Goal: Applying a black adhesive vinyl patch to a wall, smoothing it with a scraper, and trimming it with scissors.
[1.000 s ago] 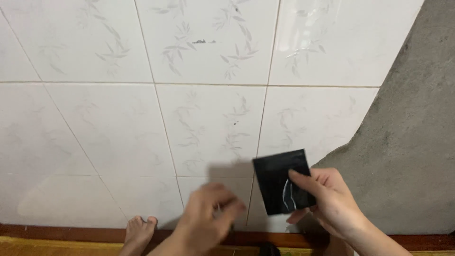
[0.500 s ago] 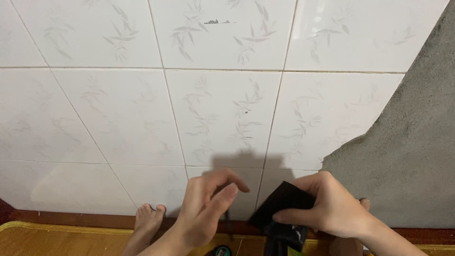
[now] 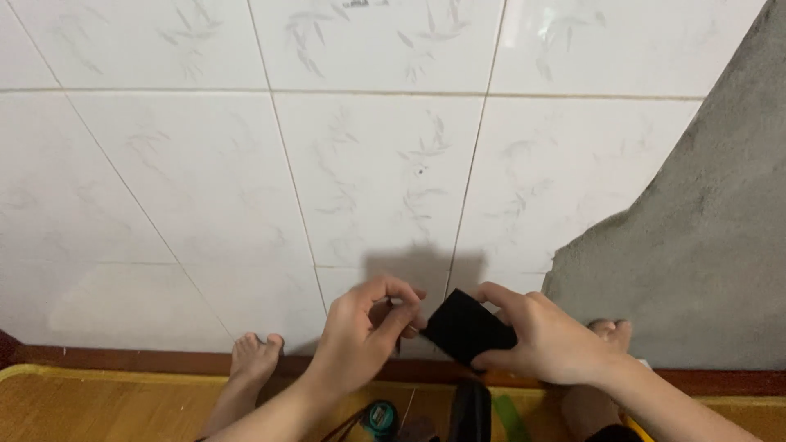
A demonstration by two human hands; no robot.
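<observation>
upper and middle frame: the white tiled floor (image 3: pixel 246 188) is open, and a hand could pass over it freely.
right side: the rough grey patch (image 3: pixel 696 245) is flat and open too.
bottom middle: crowded. The left hand (image 3: pixel 360 340) and right hand (image 3: pixel 544 340) meet at the black square (image 3: pixel 468 327).
bottom edge: two bare feet (image 3: pixel 254 356), a small round teal thing (image 3: pixel 381 415), a black thing (image 3: pixel 471 413) on the yellow mat (image 3: pixel 90 405).

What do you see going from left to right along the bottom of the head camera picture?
Bare foot → left hand → black square piece → right hand → grey cement patch.
</observation>
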